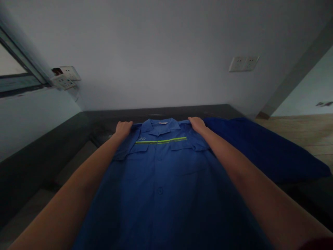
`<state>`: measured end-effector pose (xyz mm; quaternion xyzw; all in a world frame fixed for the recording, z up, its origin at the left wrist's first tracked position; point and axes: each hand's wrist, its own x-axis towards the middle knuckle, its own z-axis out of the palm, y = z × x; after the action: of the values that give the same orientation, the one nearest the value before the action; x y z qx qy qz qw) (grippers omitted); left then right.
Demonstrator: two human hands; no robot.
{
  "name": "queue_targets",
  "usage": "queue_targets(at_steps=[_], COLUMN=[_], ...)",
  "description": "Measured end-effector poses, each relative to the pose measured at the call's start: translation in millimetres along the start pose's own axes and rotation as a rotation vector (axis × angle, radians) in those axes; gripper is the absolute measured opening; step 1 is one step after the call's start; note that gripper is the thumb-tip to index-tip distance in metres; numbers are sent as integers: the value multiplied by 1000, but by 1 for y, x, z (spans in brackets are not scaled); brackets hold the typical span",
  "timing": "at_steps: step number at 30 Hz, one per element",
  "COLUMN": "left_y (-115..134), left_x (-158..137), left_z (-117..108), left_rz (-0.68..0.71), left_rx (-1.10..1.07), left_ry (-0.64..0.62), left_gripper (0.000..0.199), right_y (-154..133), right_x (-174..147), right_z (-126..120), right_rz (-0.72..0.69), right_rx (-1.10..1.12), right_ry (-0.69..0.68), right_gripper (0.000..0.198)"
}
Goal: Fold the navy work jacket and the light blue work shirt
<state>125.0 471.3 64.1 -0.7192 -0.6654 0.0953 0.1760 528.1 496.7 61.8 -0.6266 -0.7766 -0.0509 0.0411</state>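
Observation:
A blue short-sleeved work shirt (160,166) with a yellow-green stripe across its chest is spread out before me, front side up and collar at the far end. My left hand (124,128) is closed on the shirt's shoulder at the left. On the other side, my right hand (197,123) grips the opposite shoulder, fingers folded over the cloth. Both arms reach straight forward over the garment. The lower part of the shirt is dark and runs out of view at the bottom.
Another darker blue cloth (255,146) lies to the right. A dark bed frame or ledge (156,111) runs along the pale wall. Wall sockets (244,64) are at right, and a power adapter (63,82) is plugged in at left by a window (20,66).

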Motion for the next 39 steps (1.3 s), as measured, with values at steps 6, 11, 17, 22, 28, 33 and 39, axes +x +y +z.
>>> queue_targets(at_steps=[6, 11, 17, 22, 28, 33, 39], left_y=[0, 44, 99, 101, 102, 105, 117], left_x=[6, 23, 31, 26, 23, 16, 12], left_z=[12, 17, 31, 35, 30, 26, 7], left_rz=[-21, 7, 54, 54, 42, 0, 135], left_rx=[-45, -344, -486, -437, -437, -428, -359], left_ry=[130, 239, 5, -4, 55, 188, 390], left_gripper=[54, 46, 54, 55, 53, 51, 46], right_y=[2, -30, -58, -53, -52, -26, 31], right_x=[-2, -6, -2, -2, -10, -47, -150], right_z=[13, 18, 42, 53, 35, 5, -2], right_rz=[33, -52, -85, -93, -120, -105, -55], right_rx=[16, 139, 225, 248, 326, 468, 586], right_ry=[55, 149, -58, -80, 50, 244, 331], right_gripper=[47, 46, 49, 53, 54, 47, 47])
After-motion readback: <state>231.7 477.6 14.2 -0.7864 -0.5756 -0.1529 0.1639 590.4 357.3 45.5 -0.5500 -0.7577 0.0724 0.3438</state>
